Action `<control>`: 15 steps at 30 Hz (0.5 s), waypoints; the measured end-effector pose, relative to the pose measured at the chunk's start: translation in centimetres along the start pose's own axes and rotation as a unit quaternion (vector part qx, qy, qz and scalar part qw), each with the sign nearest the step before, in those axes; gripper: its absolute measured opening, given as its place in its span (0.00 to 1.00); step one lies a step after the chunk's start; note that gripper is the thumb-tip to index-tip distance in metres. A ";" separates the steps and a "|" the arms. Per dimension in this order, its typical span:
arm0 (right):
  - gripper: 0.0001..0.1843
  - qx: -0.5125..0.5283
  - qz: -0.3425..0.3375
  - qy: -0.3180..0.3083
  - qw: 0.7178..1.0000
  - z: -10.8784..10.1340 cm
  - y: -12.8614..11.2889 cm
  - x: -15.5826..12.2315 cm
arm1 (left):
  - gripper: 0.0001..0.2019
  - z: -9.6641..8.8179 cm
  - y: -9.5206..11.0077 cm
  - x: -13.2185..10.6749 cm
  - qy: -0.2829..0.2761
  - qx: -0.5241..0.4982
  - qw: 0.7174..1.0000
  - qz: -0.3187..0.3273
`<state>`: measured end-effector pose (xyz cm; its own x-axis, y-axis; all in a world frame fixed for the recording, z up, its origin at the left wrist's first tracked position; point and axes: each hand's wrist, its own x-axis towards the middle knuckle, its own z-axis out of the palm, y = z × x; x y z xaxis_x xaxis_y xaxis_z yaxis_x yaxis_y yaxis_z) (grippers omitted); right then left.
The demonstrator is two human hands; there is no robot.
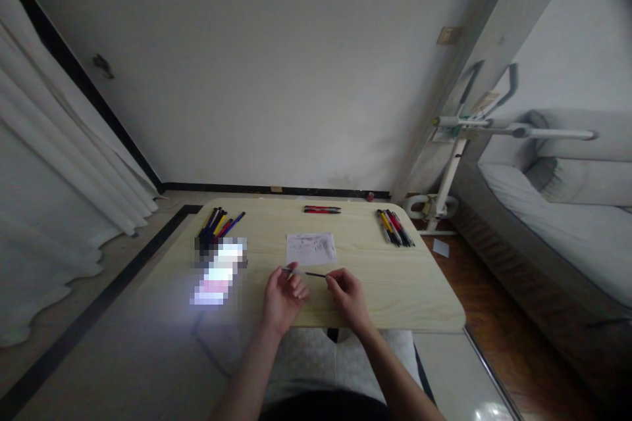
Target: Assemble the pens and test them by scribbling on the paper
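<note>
Just above the near part of the table, a thin pen refill (316,274) spans the gap between my two hands. Its right part is dark and its left part pale; whether it is one piece or two joined is too small to tell. My left hand (285,297), palm turned up and fingers curled, pinches the pale end. The thumb and forefinger of my right hand (349,296) grip the dark end. Right beyond my hands lies a white sheet of paper (311,250) with dark scribbles.
Pens lie on the wooden table (419,296): a mixed bunch (221,223) at left, a red and black pair (322,210) at the back, another bunch (395,228) at right. A bright pixelated object (220,273) sits at left. Exercise equipment (449,177) and a sofa (582,191) stand rightward.
</note>
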<state>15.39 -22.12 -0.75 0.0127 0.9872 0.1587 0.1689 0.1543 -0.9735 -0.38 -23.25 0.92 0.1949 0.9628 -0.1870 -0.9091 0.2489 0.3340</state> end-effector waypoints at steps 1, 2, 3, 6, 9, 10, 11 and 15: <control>0.13 0.000 0.000 -0.002 1.000 0.0 0.0 0.0 | 0.11 0.1 0.0 0.0 0.002 0.000 1.000 0.000; 0.13 -0.001 -0.001 -0.004 1.000 0.1 0.1 0.0 | 0.11 0.2 0.0 0.0 0.003 0.000 1.000 -0.001; 0.13 -0.005 -0.003 -0.007 1.000 0.1 0.1 0.0 | 0.12 0.3 -0.1 -0.1 0.006 0.000 1.000 -0.003; 0.13 -0.018 -0.009 -0.015 1.000 0.0 0.0 -0.1 | 0.12 0.4 0.0 -0.1 0.015 -0.001 1.000 -0.006; 0.15 -0.020 -0.002 -0.019 1.000 -0.1 -0.2 -0.1 | 0.11 0.4 0.1 0.0 0.015 0.000 1.000 -0.008; 0.15 -0.018 0.000 -0.020 1.000 -0.1 -0.2 -0.1 | 0.11 0.3 0.1 0.0 0.013 0.000 1.000 -0.008; 0.16 -0.016 0.002 -0.021 1.000 -0.1 -0.2 -0.1 | 0.11 0.3 0.1 0.0 0.010 0.000 1.000 -0.008; 0.15 -0.020 -0.005 -0.026 0.999 0.0 -0.2 -0.1 | 0.12 0.1 0.1 0.0 0.001 0.006 1.000 -0.005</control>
<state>15.38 -22.27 -0.56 -0.0411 0.9866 0.1578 0.2078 0.1629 -0.9645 -0.40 -23.24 1.08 0.2030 0.9603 -0.1915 -0.9030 0.2592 0.3428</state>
